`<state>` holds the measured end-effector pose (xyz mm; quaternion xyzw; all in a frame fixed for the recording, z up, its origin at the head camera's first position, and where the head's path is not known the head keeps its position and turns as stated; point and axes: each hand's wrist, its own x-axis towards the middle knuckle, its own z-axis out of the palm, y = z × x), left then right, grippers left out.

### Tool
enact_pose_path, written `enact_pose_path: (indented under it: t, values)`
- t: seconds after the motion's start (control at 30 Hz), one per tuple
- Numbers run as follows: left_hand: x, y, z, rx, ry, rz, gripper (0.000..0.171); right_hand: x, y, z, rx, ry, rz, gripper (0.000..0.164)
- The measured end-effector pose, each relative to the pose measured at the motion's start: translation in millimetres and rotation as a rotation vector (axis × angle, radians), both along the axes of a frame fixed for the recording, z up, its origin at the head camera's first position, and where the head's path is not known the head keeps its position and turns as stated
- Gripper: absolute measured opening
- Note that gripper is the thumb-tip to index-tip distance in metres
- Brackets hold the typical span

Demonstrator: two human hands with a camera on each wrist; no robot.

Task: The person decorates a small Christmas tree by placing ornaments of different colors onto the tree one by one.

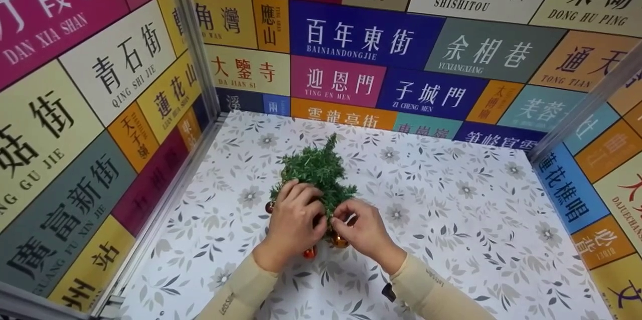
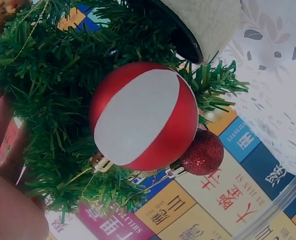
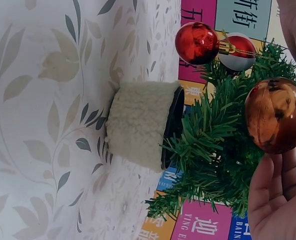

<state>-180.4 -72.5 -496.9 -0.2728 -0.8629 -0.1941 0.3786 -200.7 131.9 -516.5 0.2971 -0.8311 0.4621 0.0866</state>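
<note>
A small green artificial Christmas tree (image 1: 313, 164) stands on the table, its base a pot wrapped in cream fleece (image 3: 143, 125). My left hand (image 1: 298, 217) lies over its near left side, fingers curled in among the branches. My right hand (image 1: 363, 227) is at the near right side, thumb and forefinger pinching at a branch; just what lies between the tips is hidden. A shiny copper bauble (image 3: 277, 115) hangs right by the right fingers. A red-and-white bauble (image 2: 145, 117) and a glittery dark red ball (image 2: 203, 152) hang on the left side, a shiny red bauble (image 3: 197, 43) at the front.
The table (image 1: 451, 219) has a white cover printed with grey leaves and flowers. Panels with coloured street-name signs (image 1: 366, 34) rise at the back and both sides. Metal posts (image 1: 193, 34) stand at the corners.
</note>
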Motion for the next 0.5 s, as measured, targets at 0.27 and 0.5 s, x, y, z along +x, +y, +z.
enact_pose_path:
  t: [0.27,0.5]
  values:
    - [0.4,-1.7,1.2,-0.007,-0.011,-0.002,0.011,0.3,1.1,0.4,0.008,0.023,-0.011,0.009]
    - [1.5,-2.0,2.8,-0.012,-0.008,-0.01,0.012,2.2,2.0,0.8,0.037,0.083,-0.028,0.008]
